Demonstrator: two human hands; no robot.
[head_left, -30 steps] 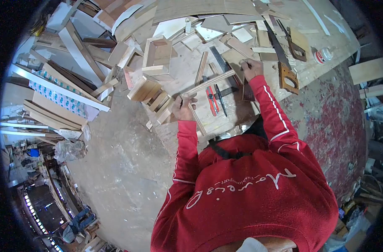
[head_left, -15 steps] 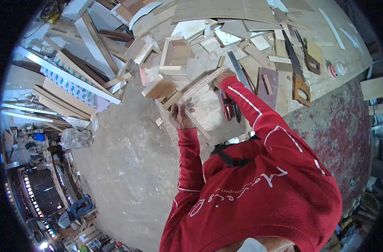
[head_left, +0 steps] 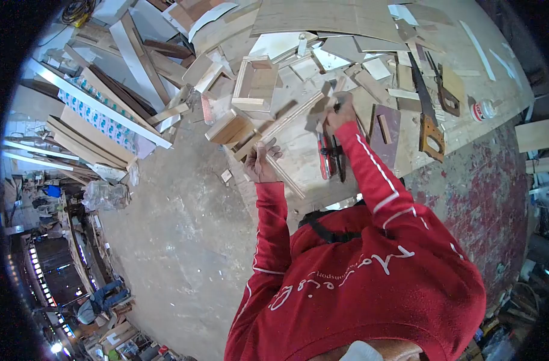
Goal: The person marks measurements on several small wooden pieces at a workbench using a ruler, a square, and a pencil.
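My left hand [head_left: 262, 163] is at the near-left edge of the workbench, palm up with its fingers apart. It is beside a small wooden box [head_left: 231, 127] and long thin wooden strips [head_left: 292, 113]. My right hand [head_left: 339, 115] is raised over the bench, past the far end of the strips, with its fingers closed together. Something dark shows at its fingertips, but I cannot make out what. Below it lie red-handled pliers [head_left: 324, 157] and a dark tool [head_left: 338, 161] beside them. A second open wooden box [head_left: 254, 84] stands farther back.
A handsaw [head_left: 431, 137], a second saw [head_left: 447, 99] and a clear jar with a red label [head_left: 482, 109] lie to the right. Wood offcuts [head_left: 376, 69] cover the back of the bench. Boards [head_left: 136, 60] are stacked at left. A person [head_left: 97, 304] is far lower left.
My right hand has left the far end of the wooden strip and moved right and up. My left hand stays beside the small box, its fingers spread a little more.
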